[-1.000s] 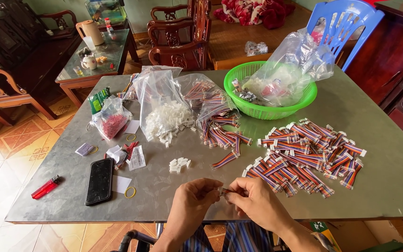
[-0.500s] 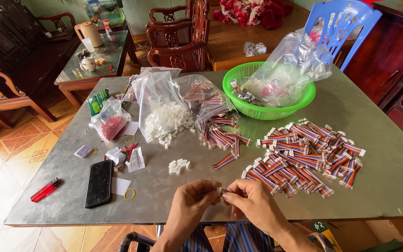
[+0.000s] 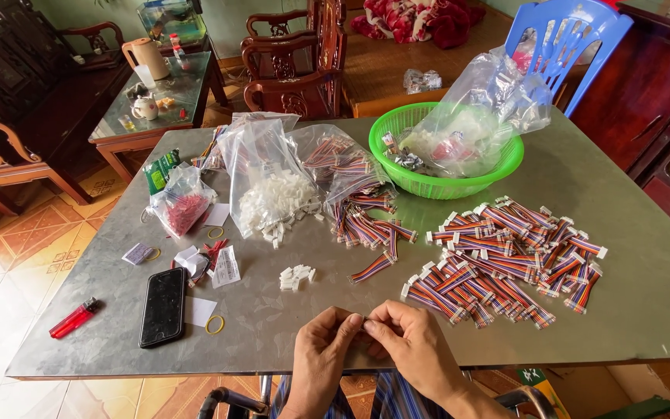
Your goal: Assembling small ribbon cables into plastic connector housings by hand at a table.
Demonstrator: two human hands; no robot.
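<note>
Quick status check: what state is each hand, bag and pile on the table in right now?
left hand: fingertips pinched, meeting right hand
right hand: fingertips pinched, what they grip is too small to tell
bag of white connectors: open, spilling
bag of red parts: bunched shut
pile of striped cables: loose, heaped
phone: screen dark
green basket: holding plastic bags

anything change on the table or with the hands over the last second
Hardly anything. The left hand and right hand stay together at the near table edge, fingertips pinching a small piece between them that is too hidden to name. The pile of striped ribbon cables, the small white connectors, the green basket, the phone and the red lighter lie where they were.
</note>
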